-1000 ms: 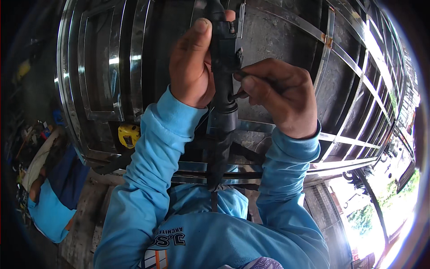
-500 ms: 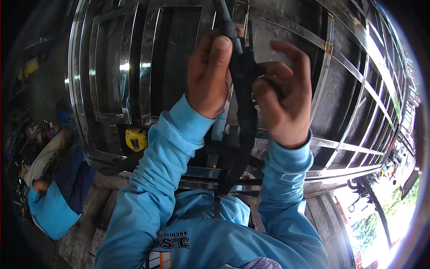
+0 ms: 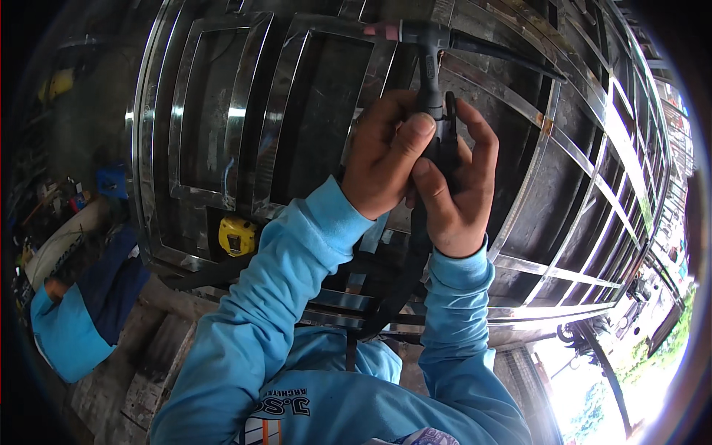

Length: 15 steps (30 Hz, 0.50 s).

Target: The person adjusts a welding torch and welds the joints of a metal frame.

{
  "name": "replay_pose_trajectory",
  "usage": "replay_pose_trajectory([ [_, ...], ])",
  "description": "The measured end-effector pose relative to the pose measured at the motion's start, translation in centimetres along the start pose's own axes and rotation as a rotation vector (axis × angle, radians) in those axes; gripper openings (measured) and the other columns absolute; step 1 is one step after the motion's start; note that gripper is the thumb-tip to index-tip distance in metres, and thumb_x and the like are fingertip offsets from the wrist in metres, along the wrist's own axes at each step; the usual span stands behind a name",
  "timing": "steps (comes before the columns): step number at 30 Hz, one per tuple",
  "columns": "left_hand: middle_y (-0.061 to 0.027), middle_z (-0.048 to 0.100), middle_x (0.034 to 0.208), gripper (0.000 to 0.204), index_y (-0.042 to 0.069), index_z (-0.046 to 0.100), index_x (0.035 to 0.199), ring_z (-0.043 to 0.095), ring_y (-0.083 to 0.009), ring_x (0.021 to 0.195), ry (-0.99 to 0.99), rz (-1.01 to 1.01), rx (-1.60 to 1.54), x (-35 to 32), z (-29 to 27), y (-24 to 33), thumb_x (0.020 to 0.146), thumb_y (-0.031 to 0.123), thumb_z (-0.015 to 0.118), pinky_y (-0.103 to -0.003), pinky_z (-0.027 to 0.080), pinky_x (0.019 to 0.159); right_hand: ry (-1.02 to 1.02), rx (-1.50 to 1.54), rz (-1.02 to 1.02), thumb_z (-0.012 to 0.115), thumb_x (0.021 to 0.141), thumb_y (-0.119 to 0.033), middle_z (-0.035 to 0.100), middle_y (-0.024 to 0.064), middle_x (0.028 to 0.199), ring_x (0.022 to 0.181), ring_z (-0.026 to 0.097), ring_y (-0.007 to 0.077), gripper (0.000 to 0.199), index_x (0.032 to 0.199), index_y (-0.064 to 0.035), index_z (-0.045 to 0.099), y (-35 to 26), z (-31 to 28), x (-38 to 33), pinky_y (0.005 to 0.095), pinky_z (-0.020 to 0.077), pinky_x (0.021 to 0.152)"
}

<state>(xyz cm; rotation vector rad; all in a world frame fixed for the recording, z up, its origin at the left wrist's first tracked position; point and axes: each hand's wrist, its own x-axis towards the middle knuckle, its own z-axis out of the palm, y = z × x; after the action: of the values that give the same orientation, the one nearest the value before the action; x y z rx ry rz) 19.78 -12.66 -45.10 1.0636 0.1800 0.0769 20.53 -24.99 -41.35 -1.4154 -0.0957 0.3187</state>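
the welding torch (image 3: 429,55) is held upright in front of the chest, its black handle clasped from both sides: the left hand (image 3: 386,159) is wrapped round it with the thumb pressed across the front, and the right hand (image 3: 456,189) is closed on it just beside, fingers curled behind. for the step in hand, judged from the grip, the handle is best kept steady in the left hand while small adjustments are made by the right, and the black cable (image 3: 400,282) hanging below the hands is best kept slack and free of the sleeves. above the hands the pink-tipped torch head is seen pointing left. beyond the hands a steel gate frame (image 3: 222,111) is laid out; a yellow tape measure (image 3: 236,236) rests on it, left of and below the left hand. what is worked on the handle is hidden by the fingers, possibly a switch. the far left is dark and cluttered, and little can be made out there.
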Motion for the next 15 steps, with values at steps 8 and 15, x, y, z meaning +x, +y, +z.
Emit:
replay_pose_trajectory([
  [8, -0.0018, 0.064, 0.084, 0.042, 0.002, 0.057, 0.127, 0.057, -0.0044, 0.057, -0.051, -0.007, -0.014, 0.03, 0.06, 0.13, 0.106, 0.038, 0.062, -0.022, 0.043, 0.043, 0.014, 0.075, 0.002, 0.061, 0.09, 0.002, 0.066, 0.0184, 0.11, 0.075, 0.066, 0.0131, 0.078, 0.157, -0.0003, 0.021, 0.11, 0.1, -0.03, 0.0242, 0.0541, 0.066],
  [15, -0.003, 0.065, 0.114, 0.042, 0.001, 0.058, 0.131, 0.059, -0.0076, 0.099, -0.069, -0.049, 0.027, -0.13, -0.39, 0.14, 0.106, 0.035, 0.063, -0.026, 0.05, 0.089, 0.029, 0.048, -0.013, 0.059, 0.09, 0.001, 0.065, 0.0186, 0.113, 0.076, 0.065, 0.0127, 0.076, 0.157, -0.0002, 0.022, 0.16, 0.35, -0.11, 0.0245, 0.0538, 0.066],
])
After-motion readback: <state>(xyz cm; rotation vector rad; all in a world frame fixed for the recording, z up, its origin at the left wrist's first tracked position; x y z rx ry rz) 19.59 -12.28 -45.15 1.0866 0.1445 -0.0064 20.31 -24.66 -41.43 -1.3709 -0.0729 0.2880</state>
